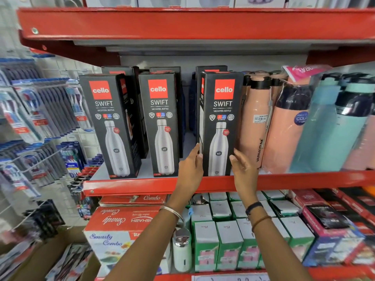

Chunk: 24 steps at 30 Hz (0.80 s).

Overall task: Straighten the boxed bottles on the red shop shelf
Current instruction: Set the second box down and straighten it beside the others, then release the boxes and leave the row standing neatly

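Observation:
Three black Cello Swift bottle boxes stand upright along the front of the red shelf (142, 184): a left box (110, 124), a middle box (161, 122) and a right box (220, 122). More black boxes stand behind them. My left hand (189, 170) lies flat against the right box's lower left side, fingers pointing up. On that box's lower right corner rests my right hand (242, 168), fingers curved around the edge. The box sits between both palms, upright and close to the shelf's front lip.
Peach bottles (255, 122) and wrapped peach and teal bottles (328, 126) crowd the shelf right of the box. Toothbrush packs (40, 110) hang on hooks at left. Below are red combo boxes (121, 222), green boxes (229, 240) and a white flask (181, 250).

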Each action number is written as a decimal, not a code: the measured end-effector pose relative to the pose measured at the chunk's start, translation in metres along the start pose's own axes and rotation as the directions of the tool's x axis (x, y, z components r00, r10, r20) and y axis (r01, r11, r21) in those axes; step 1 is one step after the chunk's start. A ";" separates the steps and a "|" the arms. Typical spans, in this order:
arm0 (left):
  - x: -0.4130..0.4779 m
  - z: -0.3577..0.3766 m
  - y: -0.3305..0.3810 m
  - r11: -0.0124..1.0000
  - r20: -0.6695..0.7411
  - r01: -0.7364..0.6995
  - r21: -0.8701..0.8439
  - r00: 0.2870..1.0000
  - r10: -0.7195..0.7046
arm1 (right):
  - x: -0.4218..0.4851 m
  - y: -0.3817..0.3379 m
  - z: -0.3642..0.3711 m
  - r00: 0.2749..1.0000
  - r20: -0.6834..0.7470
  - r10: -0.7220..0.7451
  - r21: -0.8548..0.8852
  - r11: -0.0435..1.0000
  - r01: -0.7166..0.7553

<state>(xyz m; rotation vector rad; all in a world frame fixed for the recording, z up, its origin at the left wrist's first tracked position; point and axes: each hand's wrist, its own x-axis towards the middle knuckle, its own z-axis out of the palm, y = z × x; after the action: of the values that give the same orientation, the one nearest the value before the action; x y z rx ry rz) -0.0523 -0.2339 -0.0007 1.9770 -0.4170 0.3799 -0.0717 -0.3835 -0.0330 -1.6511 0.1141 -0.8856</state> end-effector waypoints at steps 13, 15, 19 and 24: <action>0.014 -0.092 -0.073 0.912 -0.112 0.023 -0.409 0.991 -0.075 | -0.050 -0.035 0.129 0.925 0.366 0.101 0.229 0.954 -0.195; 0.015 -0.099 -0.075 0.904 -0.008 0.070 -0.423 0.997 -0.081 | -0.041 -0.034 0.136 0.907 0.377 0.188 0.276 0.912 -0.303; 0.013 -0.105 -0.071 0.897 0.064 0.138 -0.421 0.990 -0.123 | -0.031 -0.029 0.138 0.892 0.384 0.239 0.309 0.877 -0.368; 0.004 -0.111 -0.073 0.914 0.089 0.137 -0.383 0.990 -0.111 | -0.036 -0.031 0.129 0.905 0.342 0.251 0.304 0.882 -0.360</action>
<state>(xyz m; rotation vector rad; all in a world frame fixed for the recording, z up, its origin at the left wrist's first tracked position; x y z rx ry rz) -0.0252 -0.1045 -0.0106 1.6187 -0.3732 0.1370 -0.0316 -0.2520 -0.0248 -1.3492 0.0063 -0.3799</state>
